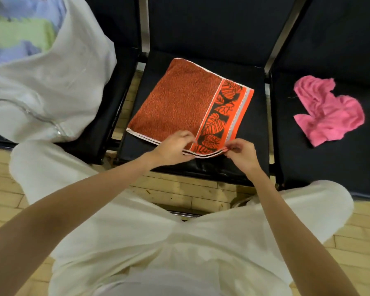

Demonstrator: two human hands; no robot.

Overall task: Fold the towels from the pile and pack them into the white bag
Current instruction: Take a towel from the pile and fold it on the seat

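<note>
A row of black padded chairs (pixel 212 33) with metal frames runs across the upper half of the frame, standing on a pale wooden plank floor (pixel 179 195). The person's cream-white trousers (pixel 147 242) fill the lower centre, with both bare forearms reaching up from the bottom corners toward the middle seat.

At the upper left, a large white fabric bag with a zip (pixel 58 82) sits on the left-hand seat, its mouth gaping; folded pale blue and light green towels (pixel 15 33) show inside it, blurred at the corner of the frame.

On the middle seat, at the centre of the frame, lies the folded rust-orange terry towel with a black-and-orange leaf border and white edging (pixel 179 103). It is flat, in at least two layers, turned at an angle to the seat, its bordered end toward the right.

On the right-hand seat, at the middle right of the frame, a crumpled pink cloth (pixel 327 110) lies alone, well apart from the orange towel.

The left hand (pixel 173 146) rests at the towel's near edge, its fingers curled onto the layered hem. The right hand (pixel 241 152) pinches the near right corner of the towel between thumb and fingers, lifting the edge slightly off the seat.
</note>
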